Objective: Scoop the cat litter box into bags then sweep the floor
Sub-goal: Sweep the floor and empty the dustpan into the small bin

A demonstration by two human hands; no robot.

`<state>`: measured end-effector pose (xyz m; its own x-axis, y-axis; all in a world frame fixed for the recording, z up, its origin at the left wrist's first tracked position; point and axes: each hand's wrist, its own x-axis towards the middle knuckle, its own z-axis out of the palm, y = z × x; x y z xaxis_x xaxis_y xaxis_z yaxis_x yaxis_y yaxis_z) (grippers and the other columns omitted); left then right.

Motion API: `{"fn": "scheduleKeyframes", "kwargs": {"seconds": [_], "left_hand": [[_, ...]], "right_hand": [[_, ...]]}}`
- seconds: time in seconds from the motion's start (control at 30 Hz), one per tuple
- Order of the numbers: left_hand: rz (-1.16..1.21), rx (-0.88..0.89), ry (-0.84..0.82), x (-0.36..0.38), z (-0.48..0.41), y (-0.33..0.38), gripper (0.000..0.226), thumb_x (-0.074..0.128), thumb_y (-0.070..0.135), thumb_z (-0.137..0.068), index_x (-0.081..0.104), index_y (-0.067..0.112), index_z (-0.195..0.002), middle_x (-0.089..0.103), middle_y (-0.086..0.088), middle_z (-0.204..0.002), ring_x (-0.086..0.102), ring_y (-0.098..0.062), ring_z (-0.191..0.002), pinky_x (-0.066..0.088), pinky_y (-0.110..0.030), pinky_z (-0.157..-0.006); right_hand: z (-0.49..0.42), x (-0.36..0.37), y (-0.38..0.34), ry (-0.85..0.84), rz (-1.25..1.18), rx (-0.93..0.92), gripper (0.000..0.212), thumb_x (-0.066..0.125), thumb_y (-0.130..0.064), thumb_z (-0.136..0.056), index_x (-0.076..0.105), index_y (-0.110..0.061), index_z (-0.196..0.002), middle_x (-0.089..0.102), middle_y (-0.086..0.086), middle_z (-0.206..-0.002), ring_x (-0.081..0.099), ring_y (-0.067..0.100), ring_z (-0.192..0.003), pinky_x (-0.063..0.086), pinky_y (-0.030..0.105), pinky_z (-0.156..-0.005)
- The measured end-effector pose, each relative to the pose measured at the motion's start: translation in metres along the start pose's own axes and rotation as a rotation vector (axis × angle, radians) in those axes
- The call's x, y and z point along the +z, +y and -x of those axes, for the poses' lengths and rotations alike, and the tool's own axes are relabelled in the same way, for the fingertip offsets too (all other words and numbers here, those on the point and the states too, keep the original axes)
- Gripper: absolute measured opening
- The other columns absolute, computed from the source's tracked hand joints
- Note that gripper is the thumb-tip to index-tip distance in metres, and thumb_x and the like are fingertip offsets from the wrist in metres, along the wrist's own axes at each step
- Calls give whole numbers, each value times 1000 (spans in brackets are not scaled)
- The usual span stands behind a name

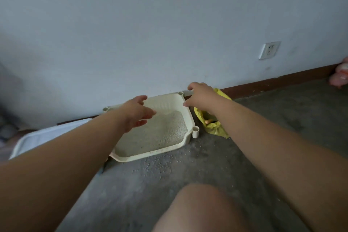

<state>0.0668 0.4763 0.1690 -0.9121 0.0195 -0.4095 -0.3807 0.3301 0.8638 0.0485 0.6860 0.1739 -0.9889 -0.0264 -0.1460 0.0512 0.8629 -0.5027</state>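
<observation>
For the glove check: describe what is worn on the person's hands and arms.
Nothing is worn. The left hand and right hand are bare: no gloves, rings or watch in view. The left forearm and right forearm show no sleeves.

Dim, flat daylight, soft overall blur, wide-angle bending at the edges.

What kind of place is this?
Probably a room in a home with a cat: a litter box sits against the wall, beside a yellow bag, with a wall socket nearby.
</observation>
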Motion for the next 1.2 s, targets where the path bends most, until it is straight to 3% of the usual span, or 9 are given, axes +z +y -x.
{"fn": "scheduleKeyframes", "kwargs": {"seconds": [0.07,0.17,0.27,0.47,0.57,0.7,0.77,0.97,1.2], "left_hand": [[-172,64,31,-22,27,6,75,69,4,-84,34,24,-147,30,-1,-155,54,-22,-114,47,-34,-89],[-461,175,94,-58,60,13,79,76,20,-80,34,27,-147,31,-4,-154,42,-27,-132,39,-41,-108],[-695,263,91,-94,79,11,85,76,31,-79,29,26,-149,23,-2,-157,33,-23,-140,30,-41,-115],[-1167,233,221,-171,81,-6,100,65,65,-74,4,41,-150,0,12,-161,12,-25,-147,22,-55,-113],[-1316,246,274,-196,62,-6,114,55,79,-68,-15,39,-149,-14,11,-160,-8,-24,-149,10,-59,-114],[-1314,191,316,-212,-4,-18,120,46,86,-65,-25,34,-146,-28,5,-157,-23,-27,-146,-3,-62,-113],[-1273,175,319,-211,-48,-32,119,45,85,-67,-27,34,-146,-31,4,-156,-26,-28,-145,-4,-62,-113],[-1174,125,303,-226,-149,-63,113,50,78,-72,-23,36,-147,-28,5,-157,-23,-26,-146,0,-60,-116],[-1024,-24,99,-226,-163,-37,112,57,70,-75,-21,36,-148,-29,7,-157,-21,-25,-146,1,-57,-117]], "right_hand": [[19,-10,-28,-13,-13,-43,68,69,-33,-82,38,-18,-140,39,8,-139,33,28,-130,39,39,-102],[41,-16,-69,-33,-2,-95,73,71,-36,-80,35,-20,-142,37,6,-142,30,26,-133,37,42,-104],[48,-12,-105,-70,2,-129,78,73,-36,-79,32,-20,-144,35,4,-144,27,26,-134,37,44,-105],[26,6,-176,-149,31,-195,96,79,-32,-75,20,-25,-150,24,-2,-154,24,23,-140,36,43,-106],[4,13,-197,-173,69,-263,114,81,-39,-71,3,-27,-153,8,-5,-160,12,18,-146,23,39,-115],[-57,59,-220,-76,278,-297,120,66,-66,-72,-14,-24,-151,-17,-7,-159,-13,13,-147,9,45,-119],[-97,89,-223,-43,271,-285,120,62,-70,-71,-16,-24,-150,-21,-7,-158,-19,14,-145,7,48,-118],[-178,147,-205,-38,183,-246,116,62,-65,-76,-15,-19,-151,-18,-4,-159,-16,14,-146,9,44,-119],[-185,124,-201,-259,104,-89,108,61,-57,-83,-14,-18,-151,-17,-3,-159,-12,13,-146,7,42,-120]]}}
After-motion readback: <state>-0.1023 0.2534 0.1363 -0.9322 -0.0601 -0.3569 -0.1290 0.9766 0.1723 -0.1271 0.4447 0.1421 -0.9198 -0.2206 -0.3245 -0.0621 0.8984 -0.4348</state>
